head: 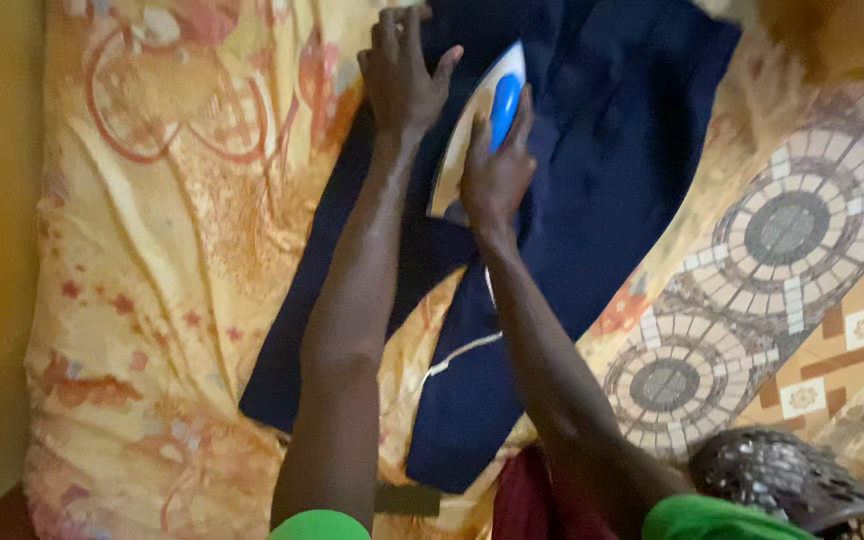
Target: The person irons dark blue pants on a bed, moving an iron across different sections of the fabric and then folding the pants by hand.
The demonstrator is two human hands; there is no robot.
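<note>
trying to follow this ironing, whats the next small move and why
Probably slide the iron on toward the waist of the trousers. The right hand grips its handle with the tip pointing there, and the left hand presses the cloth flat beside it.

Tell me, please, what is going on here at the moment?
A person is ironing. The right hand has a grip on the blue handle of a white iron that rests on dark navy trousers. The left hand lies flat on the cloth beside the iron. The trousers are spread over a yellow patterned sheet.
</note>
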